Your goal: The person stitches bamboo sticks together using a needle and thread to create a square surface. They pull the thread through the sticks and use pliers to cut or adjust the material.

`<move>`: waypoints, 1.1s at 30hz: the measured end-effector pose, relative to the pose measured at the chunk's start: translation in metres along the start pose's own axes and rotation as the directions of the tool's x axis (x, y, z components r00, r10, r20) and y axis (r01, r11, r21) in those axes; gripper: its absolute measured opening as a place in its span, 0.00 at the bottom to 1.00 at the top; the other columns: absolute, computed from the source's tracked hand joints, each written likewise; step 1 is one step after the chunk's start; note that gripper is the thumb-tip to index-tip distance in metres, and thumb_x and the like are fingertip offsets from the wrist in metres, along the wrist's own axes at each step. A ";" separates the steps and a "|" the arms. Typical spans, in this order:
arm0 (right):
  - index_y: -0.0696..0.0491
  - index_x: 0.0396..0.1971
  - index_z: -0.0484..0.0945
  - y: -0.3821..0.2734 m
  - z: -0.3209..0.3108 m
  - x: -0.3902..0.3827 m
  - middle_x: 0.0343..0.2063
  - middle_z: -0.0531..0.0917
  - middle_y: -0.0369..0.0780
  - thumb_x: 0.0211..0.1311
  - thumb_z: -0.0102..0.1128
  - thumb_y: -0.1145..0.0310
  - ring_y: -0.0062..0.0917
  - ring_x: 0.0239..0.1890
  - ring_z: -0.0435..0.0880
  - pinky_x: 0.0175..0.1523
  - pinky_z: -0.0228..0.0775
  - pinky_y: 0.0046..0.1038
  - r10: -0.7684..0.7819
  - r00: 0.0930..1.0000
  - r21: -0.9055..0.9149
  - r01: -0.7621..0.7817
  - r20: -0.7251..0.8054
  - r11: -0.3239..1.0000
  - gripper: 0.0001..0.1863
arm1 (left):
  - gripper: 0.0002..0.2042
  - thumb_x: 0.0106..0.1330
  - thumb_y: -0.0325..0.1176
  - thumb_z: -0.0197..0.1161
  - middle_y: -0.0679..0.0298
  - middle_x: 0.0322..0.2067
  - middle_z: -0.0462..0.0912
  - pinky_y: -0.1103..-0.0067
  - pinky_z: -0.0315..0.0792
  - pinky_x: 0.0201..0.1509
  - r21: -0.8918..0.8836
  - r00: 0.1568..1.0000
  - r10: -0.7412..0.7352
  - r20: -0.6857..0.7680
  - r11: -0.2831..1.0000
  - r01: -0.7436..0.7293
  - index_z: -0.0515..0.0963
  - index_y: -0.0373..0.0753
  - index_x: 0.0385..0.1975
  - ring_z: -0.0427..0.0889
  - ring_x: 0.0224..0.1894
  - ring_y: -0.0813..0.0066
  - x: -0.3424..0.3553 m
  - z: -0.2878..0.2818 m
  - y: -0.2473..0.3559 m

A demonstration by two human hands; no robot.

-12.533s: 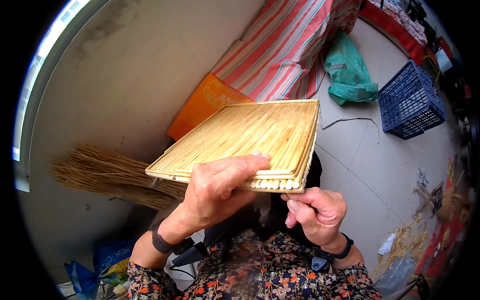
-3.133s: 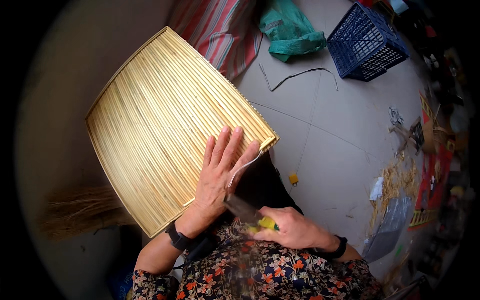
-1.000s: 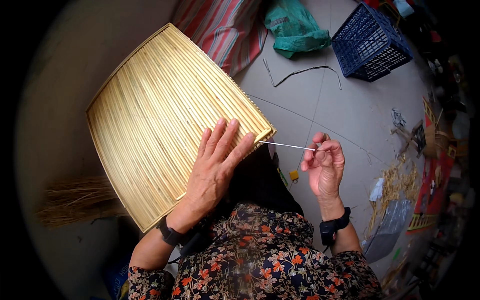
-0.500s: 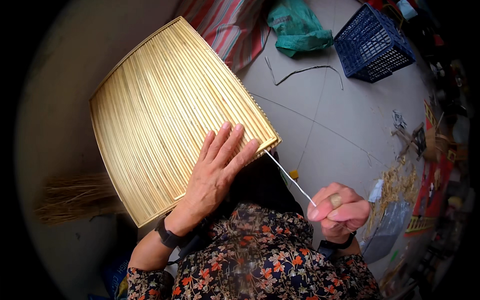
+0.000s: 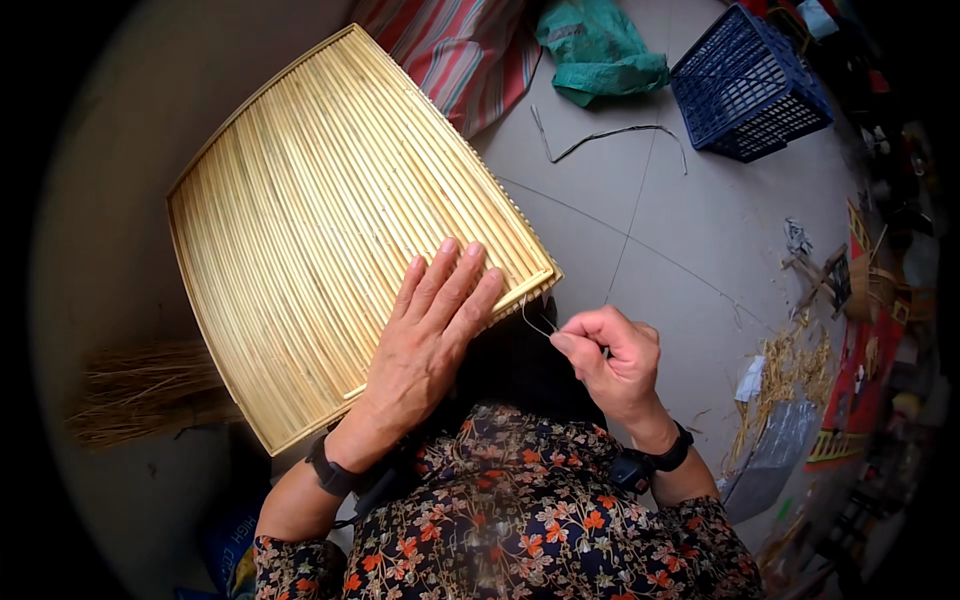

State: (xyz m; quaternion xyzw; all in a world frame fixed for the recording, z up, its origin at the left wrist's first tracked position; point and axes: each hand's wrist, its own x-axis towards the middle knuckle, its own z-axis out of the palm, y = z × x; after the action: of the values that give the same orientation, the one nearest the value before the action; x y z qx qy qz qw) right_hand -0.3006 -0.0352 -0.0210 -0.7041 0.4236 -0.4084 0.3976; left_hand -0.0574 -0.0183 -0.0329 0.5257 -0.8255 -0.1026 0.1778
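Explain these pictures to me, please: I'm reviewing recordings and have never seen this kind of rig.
There is no machine here, only a person's two bare hands. The view comes from a wide fisheye camera worn on the head, looking down, so straight edges look curved. The left hand lies palm down on a four-sided, straw-coloured panel of thin parallel stalks. The right hand pinches a thin pale strand, apparently string, by the panel's lower right corner. On the grey tiled floor lie a bent dark wire, a crumpled green plastic bag and a blue lattice plastic crate.
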 end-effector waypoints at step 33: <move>0.57 0.47 0.85 0.022 0.016 -0.005 0.37 0.90 0.43 0.59 0.68 0.83 0.31 0.31 0.92 0.33 0.83 0.28 -0.019 0.999 -0.112 0.024 0.043 0.993 0.15 | 0.35 0.64 0.21 0.65 0.56 0.75 0.66 0.53 0.55 0.82 -0.024 0.998 -0.039 0.057 0.999 0.041 0.68 0.47 0.74 0.61 0.79 0.51 -0.002 -0.009 0.005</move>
State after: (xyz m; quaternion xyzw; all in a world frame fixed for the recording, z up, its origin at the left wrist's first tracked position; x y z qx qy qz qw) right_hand -0.2932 -0.0338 -0.0478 -0.7383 0.4300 -0.3731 0.3616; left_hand -0.0566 -0.0144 -0.0230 0.5367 -0.8182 -0.1315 0.1589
